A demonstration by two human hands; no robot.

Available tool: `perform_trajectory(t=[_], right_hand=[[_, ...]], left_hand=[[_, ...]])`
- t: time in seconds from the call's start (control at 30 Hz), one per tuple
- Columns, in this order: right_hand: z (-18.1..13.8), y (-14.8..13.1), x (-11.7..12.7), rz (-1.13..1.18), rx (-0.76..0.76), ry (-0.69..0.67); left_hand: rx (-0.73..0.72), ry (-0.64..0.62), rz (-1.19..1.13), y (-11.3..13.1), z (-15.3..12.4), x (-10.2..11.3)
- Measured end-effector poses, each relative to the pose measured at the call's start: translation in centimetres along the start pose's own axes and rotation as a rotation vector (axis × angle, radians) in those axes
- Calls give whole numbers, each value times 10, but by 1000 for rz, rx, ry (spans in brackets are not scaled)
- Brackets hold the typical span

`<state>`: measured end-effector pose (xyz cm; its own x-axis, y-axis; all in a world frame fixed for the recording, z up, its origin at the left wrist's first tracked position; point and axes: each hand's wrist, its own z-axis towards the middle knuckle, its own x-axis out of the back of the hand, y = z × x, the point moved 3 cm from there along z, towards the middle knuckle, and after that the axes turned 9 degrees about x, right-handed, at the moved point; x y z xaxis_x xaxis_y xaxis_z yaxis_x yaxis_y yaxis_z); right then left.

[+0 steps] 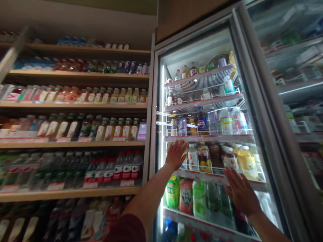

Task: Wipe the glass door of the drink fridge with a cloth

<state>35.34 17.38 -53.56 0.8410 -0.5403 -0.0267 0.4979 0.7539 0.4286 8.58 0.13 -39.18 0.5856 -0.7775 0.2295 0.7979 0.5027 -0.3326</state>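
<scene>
I face an open drinks fridge (202, 141) with lit wire shelves full of bottles. My left hand (176, 154) reaches into the middle shelf, fingers spread, beside a white-labelled bottle (193, 157) and touching the shelf's left end. My right hand (241, 192) is lower and to the right, fingers stretched flat in front of the shelf rail (214, 177), below several juice bottles (246, 161). Neither hand holds anything. Green bottles (199, 198) stand on the shelf beneath.
The fridge's glass door (290, 101) stands swung open on the right. Left of the fridge, wooden shelves (73, 144) carry rows of bottled drinks from top to floor. A pale frame edge (10, 57) crosses the upper left corner.
</scene>
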Motion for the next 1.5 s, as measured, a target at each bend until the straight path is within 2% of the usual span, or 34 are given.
perform_trajectory(t=[0.1, 0.2, 0.27, 0.37, 0.43, 0.47, 0.53, 0.63, 0.7, 0.77, 0.83, 0.9, 1.0, 1.07, 1.1, 1.17, 1.23, 1.3, 1.4, 1.5], right_hand=[[-2, 1, 0, -4, 0, -11], [-5, 1, 0, 1, -2, -22], [-5, 1, 0, 14, -11, -22], [-5, 0, 0, 18, -20, -18], [-4, -1, 0, 8, -19, -16], [-4, -1, 1, 4, -19, -14], [-3, -1, 1, 2, -20, -16], [-2, -1, 2, -2, -16, -34], [-1, -1, 3, -14, -15, -51], [0, -1, 4, -34, -7, -70], [2, 0, 6, -57, 11, -87], [4, 1, 7, -75, 25, -97], [6, 2, 9, -106, 31, -118], [6, 4, 9, -114, 24, -135], [6, 4, 9, -115, 26, -136], [6, 6, 9, -105, 20, -145], [4, 8, 8, -98, 10, -170], [3, 10, 7, -97, 1, -195], [3, 11, 6, -91, -10, -225], [2, 12, 6, -58, -20, -250]], left_hand=[[178, -4, -2, -22, 12, 3], [233, -22, -30, -22, -1, -1], [143, -37, -56, -11, -21, -6], [-134, -53, -103, 4, -51, -12], [-256, -65, -116, 3, -60, -12], [-264, -73, -113, -3, -59, -11], [-171, -91, -92, -20, -48, -7], [129, -96, -64, -48, -29, -2], [267, -85, -72, -54, -26, -2], [299, -66, -95, -44, -36, -7], [230, -53, -126, -20, -56, -14], [83, -56, -167, 11, -78, -20], [-239, -84, -253, 55, -100, -25], [-421, -90, -312, 68, -99, -25], [-466, -79, -342, 69, -93, -25], [-427, -17, -402, 60, -77, -27], [-205, 63, -446, 44, -63, -33], [15, 115, -458, 35, -62, -40], [159, 132, -450, 47, -89, -47], [95, 85, -446, 82, -130, -45]])
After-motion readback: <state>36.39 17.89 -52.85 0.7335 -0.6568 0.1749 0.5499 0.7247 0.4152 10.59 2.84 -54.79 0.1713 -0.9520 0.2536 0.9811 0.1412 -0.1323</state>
